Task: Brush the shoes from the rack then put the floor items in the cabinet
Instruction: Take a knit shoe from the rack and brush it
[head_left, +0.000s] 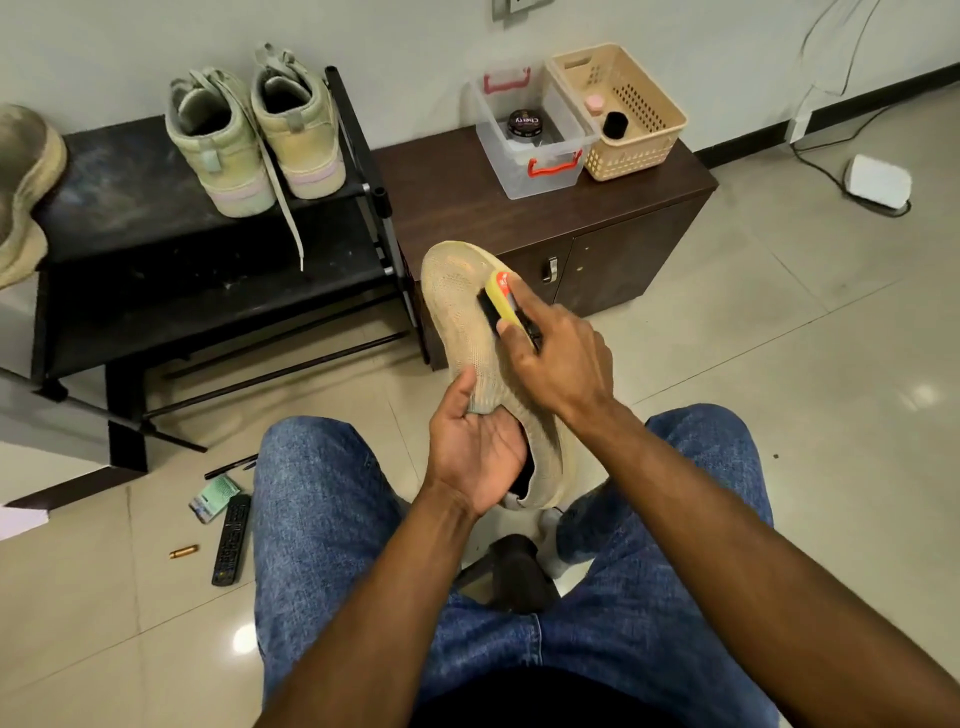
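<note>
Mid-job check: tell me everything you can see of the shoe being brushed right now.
The beige knit shoe is a low slip-on of woven mesh fabric, looking dusty. It is held in the air above the person's lap, toe pointing away toward the cabinet. The left hand grips its collar at the heel end; the right hand presses a yellow-backed brush against its upper.

Noting a pale wall (415, 31) running across 12 o'clock, with black skirting (831, 111) edging it toward 2 o'clock. Observing glossy beige floor tiles (779, 389) reflecting overhead light at 7 and 3 o'clock. Recording a black rack (156, 291) standing at 10 o'clock, just beside a dark wooden cabinet (467, 208) at 12 o'clock. Logging a black cable (818, 165) trailing across the floor at 2 o'clock.
</note>
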